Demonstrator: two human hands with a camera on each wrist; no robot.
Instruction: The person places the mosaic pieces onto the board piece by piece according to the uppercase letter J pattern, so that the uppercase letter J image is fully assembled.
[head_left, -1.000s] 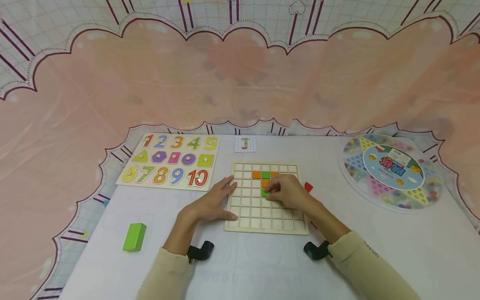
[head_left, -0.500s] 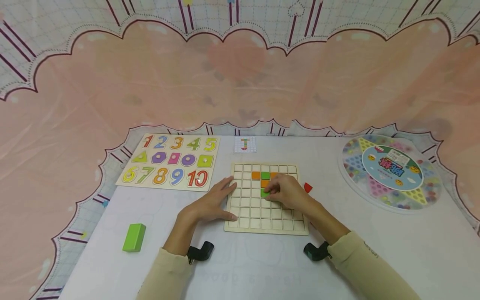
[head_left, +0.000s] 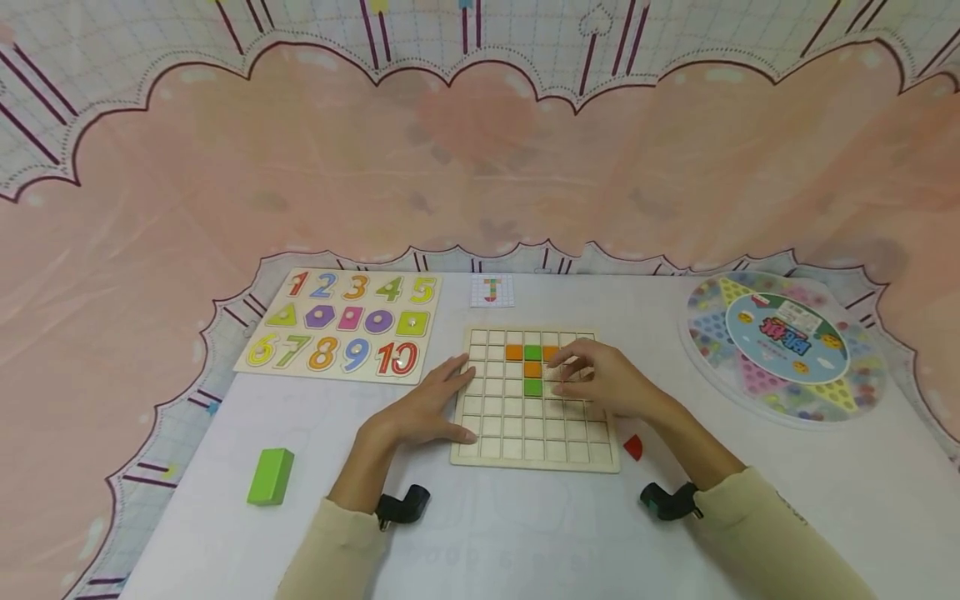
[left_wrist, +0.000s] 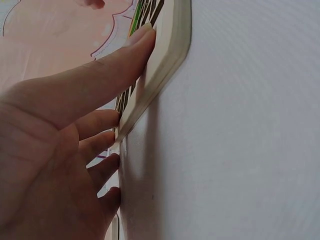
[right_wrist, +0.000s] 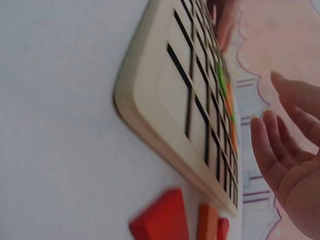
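A wooden grid board [head_left: 491,427] lies on the white table, its cells bare apart from several coloured tiles. Along an upper row sit an orange tile [head_left: 513,352], a green tile [head_left: 532,352] and another orange tile [head_left: 551,352]. Below the middle one come a third orange tile [head_left: 532,369] and a second green tile [head_left: 532,387]. My left hand [head_left: 416,410] rests on the board's left edge with spread fingers; in the left wrist view the thumb [left_wrist: 120,60] lies on the rim. My right hand [head_left: 611,379] hovers over the board's right side, fingers loosely bent around nothing.
Right of the board lie a red piece [head_left: 633,447] and, in the right wrist view, an orange piece [right_wrist: 206,222]. A small pattern card [head_left: 492,291] is behind it. A number puzzle [head_left: 337,325] and green block [head_left: 271,477] lie left; a round game board [head_left: 786,343] lies right.
My right hand has left the lower green tile and moved right, so that tile shows fully in its cell. The left hand has stayed on the board's edge.
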